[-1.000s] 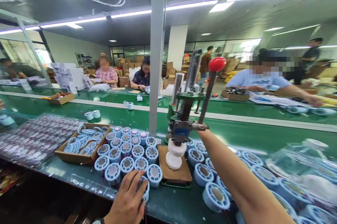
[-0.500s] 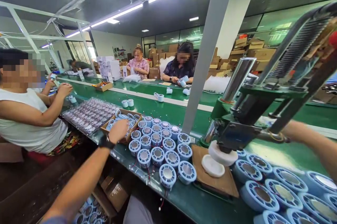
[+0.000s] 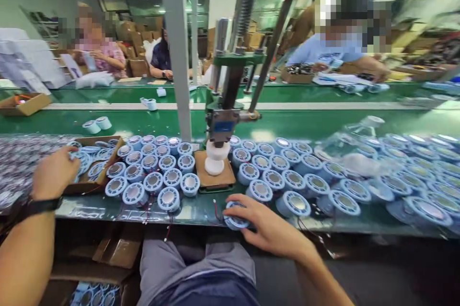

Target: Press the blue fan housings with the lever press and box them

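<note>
My left hand (image 3: 55,171) is over the left end of a cardboard box (image 3: 115,152) of light-blue rings (image 3: 98,152). Its fingers are curled at the rings, and what they hold, if anything, is hidden. At the table's front edge my right hand (image 3: 268,224) grips a round light-blue housing (image 3: 235,217), thumb and fingers around its rim. A red-and-black wire lies just beside it. Beyond that hand stands a hand press (image 3: 223,121) with a white round press head (image 3: 217,151) over a white round pad (image 3: 214,166) on a brown board (image 3: 201,179).
Rows of blue housings with silver discs (image 3: 168,197) stand left of the press, and many more (image 3: 294,204) stand to the right, some under a clear plastic bag (image 3: 354,145). A grey post (image 3: 176,56) rises behind. Co-workers sit across the green table (image 3: 143,123).
My view has swung to the right. My right hand has come from behind the press to the front edge and taken hold of a blue housing. My left hand stays at the box.
</note>
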{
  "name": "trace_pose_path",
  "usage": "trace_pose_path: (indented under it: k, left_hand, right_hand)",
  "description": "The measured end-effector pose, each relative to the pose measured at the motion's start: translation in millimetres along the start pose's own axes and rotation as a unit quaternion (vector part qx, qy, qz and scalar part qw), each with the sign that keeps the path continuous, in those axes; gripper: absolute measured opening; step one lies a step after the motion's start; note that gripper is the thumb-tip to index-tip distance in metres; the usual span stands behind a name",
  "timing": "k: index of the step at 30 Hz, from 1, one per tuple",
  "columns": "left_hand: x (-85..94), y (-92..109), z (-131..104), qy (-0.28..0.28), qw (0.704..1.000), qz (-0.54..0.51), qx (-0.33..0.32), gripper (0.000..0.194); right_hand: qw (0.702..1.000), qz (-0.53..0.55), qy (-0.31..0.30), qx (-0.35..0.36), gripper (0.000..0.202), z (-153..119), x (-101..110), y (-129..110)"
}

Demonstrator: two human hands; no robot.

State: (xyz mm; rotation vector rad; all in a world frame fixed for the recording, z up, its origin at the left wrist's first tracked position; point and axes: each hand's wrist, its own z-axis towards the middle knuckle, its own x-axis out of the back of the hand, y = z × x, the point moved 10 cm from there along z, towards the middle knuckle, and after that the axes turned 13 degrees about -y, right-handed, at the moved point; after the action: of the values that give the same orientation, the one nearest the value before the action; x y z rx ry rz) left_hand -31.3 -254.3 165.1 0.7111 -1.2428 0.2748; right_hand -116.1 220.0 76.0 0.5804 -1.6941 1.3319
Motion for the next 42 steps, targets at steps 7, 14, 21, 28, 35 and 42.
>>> trace_pose_path:
  k: [7,14,21,28,35,42]
  left_hand:
    - [-106.9,186,-178,-0.076,0.933,-0.183,-0.302,0.022]
    - [-206.3,237,-208,-0.063,0.934,-0.1,-0.336,0.033]
    - [-211.0,230,-212,-0.116,0.932,-0.073,-0.337,0.044]
    - [-206.3,234,-211,-0.133,0.919,-0.119,-0.352,0.069]
    - [-213.7,238,-213,-0.11,0.938,-0.087,-0.317,0.061]
    - [-198.3,227,-206,-0.083,0.94,-0.171,-0.283,0.051]
  right_hand:
    - [0.972,0.104,0.209,-0.03,0.02,-1,-21,31]
    - [0.937,0.134,0.321,-0.032,0.038,-18,-26,43]
    - [0.937,0.153,0.311,-0.038,0.037,-19,-28,50]
    - [0.939,0.162,0.302,-0.039,0.037,-19,-27,51]
    - [0.937,0.16,0.308,-0.041,0.038,-22,-27,51]
    - [0.936,0.145,0.316,-0.051,0.039,-21,-25,50]
